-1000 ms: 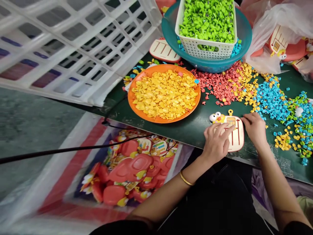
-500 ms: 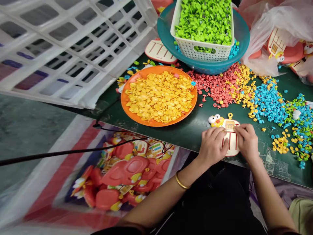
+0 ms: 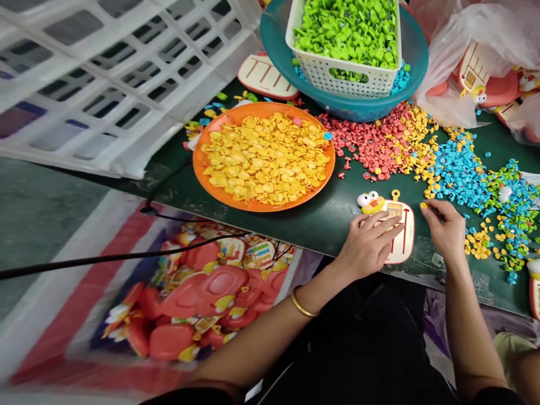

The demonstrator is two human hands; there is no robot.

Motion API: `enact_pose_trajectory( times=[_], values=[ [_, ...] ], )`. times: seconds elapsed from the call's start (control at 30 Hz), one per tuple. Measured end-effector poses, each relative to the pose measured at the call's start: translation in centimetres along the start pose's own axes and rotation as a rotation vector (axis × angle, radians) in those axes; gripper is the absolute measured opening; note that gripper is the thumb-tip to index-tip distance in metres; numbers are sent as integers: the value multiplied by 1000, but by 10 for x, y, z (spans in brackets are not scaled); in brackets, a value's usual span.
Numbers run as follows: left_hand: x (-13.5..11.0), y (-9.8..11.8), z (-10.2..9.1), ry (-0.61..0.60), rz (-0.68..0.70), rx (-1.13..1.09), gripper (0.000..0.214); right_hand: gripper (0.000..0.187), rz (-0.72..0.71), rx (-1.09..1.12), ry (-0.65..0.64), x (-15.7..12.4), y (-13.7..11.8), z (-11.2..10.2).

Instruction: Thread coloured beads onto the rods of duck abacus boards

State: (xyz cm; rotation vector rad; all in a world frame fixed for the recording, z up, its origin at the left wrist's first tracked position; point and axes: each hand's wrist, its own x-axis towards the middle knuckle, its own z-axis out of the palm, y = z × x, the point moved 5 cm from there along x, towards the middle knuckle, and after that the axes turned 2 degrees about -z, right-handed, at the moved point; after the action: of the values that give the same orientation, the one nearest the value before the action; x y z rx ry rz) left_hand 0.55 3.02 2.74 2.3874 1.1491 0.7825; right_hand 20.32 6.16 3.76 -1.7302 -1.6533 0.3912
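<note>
A cream toy board (image 3: 405, 225) with red slots and a yellow duck head with bulging white eyes lies near the table's front edge. My left hand (image 3: 366, 242) rests over its left part, fingers stretched out across the slots and hiding some of them. Just right of the board, my right hand (image 3: 445, 232) is closed in a pinch on a small yellow plastic piece (image 3: 423, 206), which shows at the fingertips. Beyond the hands are loose heaps of red pieces (image 3: 375, 147) and blue pieces (image 3: 458, 169).
An orange plate (image 3: 202, 169) of yellow pieces stands left of the board. Behind it, a white basket (image 3: 337, 70) of green pieces sits in a teal basin (image 3: 270, 34). A white crate (image 3: 84, 73) leans at left. Below the table, a bin holds red toys (image 3: 189, 298).
My right hand has left the board and moved right, and a yellow piece now shows in its fingertips. My left hand stays on the board, its fingers stretched further across it.
</note>
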Motion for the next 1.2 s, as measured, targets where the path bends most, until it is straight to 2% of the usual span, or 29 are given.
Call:
enact_pose_trajectory(
  times=[0.07,0.17,0.3,0.4,0.53,0.7,0.8,0.87,0.97,1.0,1.03,1.1,1.2],
  values=[
    [0,-2,1,33,-28,-14,39,21,-7,76,-56,-6,-17,12],
    [-2,-4,1,151,-116,-16,34,23,-51,69,-66,-11,-35,25],
    [-4,-5,1,232,-175,14,34,21,-35,152,-88,-9,-38,33],
    [-5,-6,1,212,-207,35,25,18,7,147,-103,-4,-32,35],
    [-5,-7,0,207,-221,14,19,17,-17,74,-3,-3,-29,31],
    [-3,-8,1,193,-195,-34,31,25,-195,25,-79,-29,-46,35],
    [-1,-11,1,156,-177,-66,35,27,-262,111,-162,-36,-50,32],
    [1,-11,0,131,-155,-65,37,21,-171,80,-43,-29,-35,14],
    [4,-8,0,59,-69,-22,33,24,108,-156,243,-22,5,-24],
    [5,-5,0,41,-37,-10,31,25,171,-197,261,-22,14,-29],
    [5,-4,0,37,-15,-6,30,25,204,-183,235,-21,19,-30],
    [5,-2,-1,61,-18,-16,28,24,198,-28,143,-20,18,-17],
    [4,-3,-1,109,-80,-34,28,18,41,163,91,-15,-8,12]
  ],
)
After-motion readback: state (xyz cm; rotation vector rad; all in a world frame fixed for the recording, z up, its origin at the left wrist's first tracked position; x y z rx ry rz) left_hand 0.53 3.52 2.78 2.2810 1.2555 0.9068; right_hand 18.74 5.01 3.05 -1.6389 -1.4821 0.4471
